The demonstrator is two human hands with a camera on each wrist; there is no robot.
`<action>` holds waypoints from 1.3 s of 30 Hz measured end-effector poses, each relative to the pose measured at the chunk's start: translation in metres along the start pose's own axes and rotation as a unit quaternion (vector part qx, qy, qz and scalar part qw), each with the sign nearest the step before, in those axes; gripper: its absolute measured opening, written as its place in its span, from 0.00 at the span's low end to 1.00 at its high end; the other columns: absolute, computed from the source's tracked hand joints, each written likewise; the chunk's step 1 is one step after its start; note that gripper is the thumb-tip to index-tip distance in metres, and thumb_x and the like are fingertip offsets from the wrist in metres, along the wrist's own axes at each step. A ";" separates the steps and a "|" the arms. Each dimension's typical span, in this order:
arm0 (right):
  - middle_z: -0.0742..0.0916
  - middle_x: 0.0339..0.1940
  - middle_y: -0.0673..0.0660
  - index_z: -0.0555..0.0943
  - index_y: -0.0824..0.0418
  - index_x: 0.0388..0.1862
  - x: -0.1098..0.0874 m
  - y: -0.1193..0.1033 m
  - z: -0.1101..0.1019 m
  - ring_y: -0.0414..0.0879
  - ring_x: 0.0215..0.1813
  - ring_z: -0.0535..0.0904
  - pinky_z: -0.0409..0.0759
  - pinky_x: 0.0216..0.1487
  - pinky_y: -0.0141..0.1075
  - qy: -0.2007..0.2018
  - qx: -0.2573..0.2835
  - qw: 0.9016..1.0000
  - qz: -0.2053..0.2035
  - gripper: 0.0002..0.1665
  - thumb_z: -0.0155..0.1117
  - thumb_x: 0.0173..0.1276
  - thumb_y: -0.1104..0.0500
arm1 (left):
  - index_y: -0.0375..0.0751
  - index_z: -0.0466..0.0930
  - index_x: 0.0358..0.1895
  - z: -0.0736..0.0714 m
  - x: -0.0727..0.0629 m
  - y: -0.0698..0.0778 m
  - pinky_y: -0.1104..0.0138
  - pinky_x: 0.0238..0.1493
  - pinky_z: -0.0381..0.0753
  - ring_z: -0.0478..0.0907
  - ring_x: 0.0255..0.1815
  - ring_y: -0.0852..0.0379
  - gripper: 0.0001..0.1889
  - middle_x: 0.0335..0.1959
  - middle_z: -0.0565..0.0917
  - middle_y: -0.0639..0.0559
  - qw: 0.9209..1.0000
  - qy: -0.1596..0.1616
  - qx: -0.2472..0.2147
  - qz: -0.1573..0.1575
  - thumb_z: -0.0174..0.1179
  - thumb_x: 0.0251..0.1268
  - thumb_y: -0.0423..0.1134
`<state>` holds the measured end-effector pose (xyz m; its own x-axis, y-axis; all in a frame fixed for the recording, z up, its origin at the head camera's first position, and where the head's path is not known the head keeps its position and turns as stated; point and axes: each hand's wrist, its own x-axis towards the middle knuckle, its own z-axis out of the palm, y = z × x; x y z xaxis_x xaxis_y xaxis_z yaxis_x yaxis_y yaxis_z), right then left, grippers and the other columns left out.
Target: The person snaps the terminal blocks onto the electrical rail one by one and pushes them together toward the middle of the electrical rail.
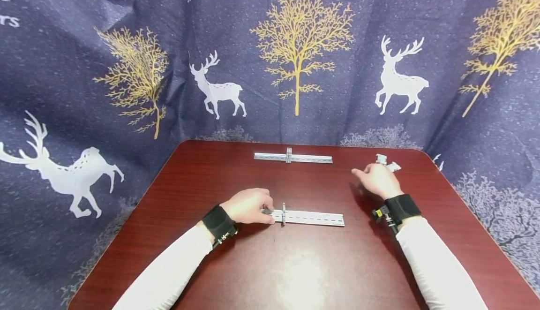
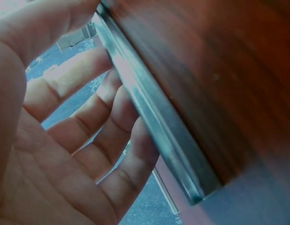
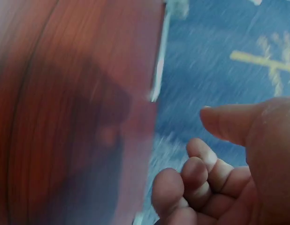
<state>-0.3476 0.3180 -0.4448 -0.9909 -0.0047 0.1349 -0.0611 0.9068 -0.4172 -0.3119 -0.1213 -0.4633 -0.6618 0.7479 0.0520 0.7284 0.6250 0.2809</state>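
My left hand (image 1: 249, 206) holds the left end of a slotted metal DIN rail (image 1: 314, 218) lying near the middle of the table. In the left wrist view the fingertips meet the edge of the rail (image 2: 149, 110), thumb on the other side. A thin upright piece (image 1: 284, 214) sits across that rail just right of the hand. My right hand (image 1: 379, 178) is over the back right of the table, close to two small pale pieces (image 1: 381, 158). Its fingers curl loosely with the thumb apart, and nothing shows between them in the right wrist view.
Farther back lies a second metal rail (image 1: 312, 159) with a few thin blocks (image 1: 288, 155) seated across its middle. The dark red wooden table (image 1: 219, 174) ends against a blue curtain (image 1: 261, 127) printed with deer and trees.
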 end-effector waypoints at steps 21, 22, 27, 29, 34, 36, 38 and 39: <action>0.78 0.45 0.86 0.79 0.86 0.46 0.027 0.104 -0.028 0.82 0.56 0.74 0.79 0.55 0.71 -0.022 -0.045 0.995 0.083 0.46 0.71 0.75 0.38 | 0.54 0.94 0.41 -0.002 -0.002 0.002 0.66 0.34 0.75 0.73 0.33 0.62 0.12 0.33 0.81 0.58 1.000 -0.002 -0.003 -0.005 0.79 0.66 0.55; 0.79 0.44 0.86 0.79 0.87 0.46 0.028 0.105 -0.030 0.82 0.55 0.72 0.79 0.55 0.71 -0.029 -0.050 0.995 0.079 0.46 0.70 0.76 0.38 | 0.54 0.94 0.41 -0.002 -0.002 0.002 0.66 0.34 0.75 0.73 0.33 0.62 0.11 0.33 0.81 0.58 1.000 -0.003 -0.003 -0.006 0.79 0.66 0.55; 0.85 0.39 0.77 0.82 0.75 0.32 0.037 0.112 -0.038 0.78 0.55 0.67 0.77 0.57 0.68 -0.084 -0.053 0.993 0.069 0.41 0.68 0.76 0.35 | 0.55 0.94 0.42 -0.001 -0.001 0.000 0.66 0.34 0.75 0.74 0.33 0.63 0.12 0.34 0.81 0.60 1.000 -0.001 0.006 -0.005 0.80 0.64 0.56; 0.85 0.41 0.77 0.82 0.74 0.32 0.039 0.113 -0.041 0.78 0.56 0.66 0.77 0.58 0.68 -0.106 -0.049 0.991 0.068 0.42 0.67 0.76 0.33 | 0.55 0.94 0.42 0.000 -0.002 -0.001 0.66 0.34 0.75 0.74 0.33 0.63 0.12 0.34 0.81 0.61 1.000 0.001 0.008 -0.005 0.80 0.64 0.56; 0.80 0.49 0.83 0.78 0.87 0.51 0.041 0.110 -0.044 0.80 0.57 0.69 0.79 0.58 0.69 -0.128 -0.052 0.988 0.075 0.51 0.65 0.77 0.32 | 0.55 0.94 0.43 0.001 -0.002 -0.002 0.66 0.36 0.76 0.74 0.34 0.63 0.13 0.34 0.81 0.61 1.000 -0.002 0.005 -0.006 0.79 0.65 0.56; 0.78 0.51 0.85 0.75 0.90 0.55 0.041 0.109 -0.044 0.81 0.57 0.72 0.80 0.58 0.69 -0.130 -0.058 0.986 0.081 0.53 0.64 0.78 0.33 | 0.55 0.94 0.43 0.001 -0.001 -0.002 0.67 0.36 0.76 0.74 0.34 0.63 0.13 0.34 0.81 0.61 1.000 -0.003 0.006 -0.006 0.79 0.65 0.57; 0.78 0.54 0.87 0.74 0.91 0.58 0.043 0.109 -0.043 0.82 0.58 0.73 0.80 0.59 0.70 -0.130 -0.066 0.986 0.082 0.54 0.63 0.79 0.33 | 0.55 0.94 0.43 0.001 -0.001 -0.002 0.66 0.36 0.76 0.74 0.34 0.62 0.12 0.34 0.81 0.61 1.000 -0.002 0.005 -0.007 0.79 0.65 0.56; 0.77 0.55 0.88 0.74 0.91 0.59 0.044 0.108 -0.043 0.83 0.58 0.74 0.80 0.59 0.70 -0.130 -0.067 0.986 0.084 0.54 0.62 0.79 0.33 | 0.55 0.94 0.43 0.000 -0.001 -0.001 0.66 0.36 0.76 0.74 0.34 0.62 0.12 0.34 0.81 0.60 1.000 -0.001 0.004 -0.007 0.79 0.65 0.56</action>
<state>-0.3922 0.4335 -0.4454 -0.9841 0.0583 -0.1678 0.1056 0.9516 -0.2886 -0.3119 -0.1231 -0.4640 -0.6717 0.7395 0.0455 0.7203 0.6375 0.2733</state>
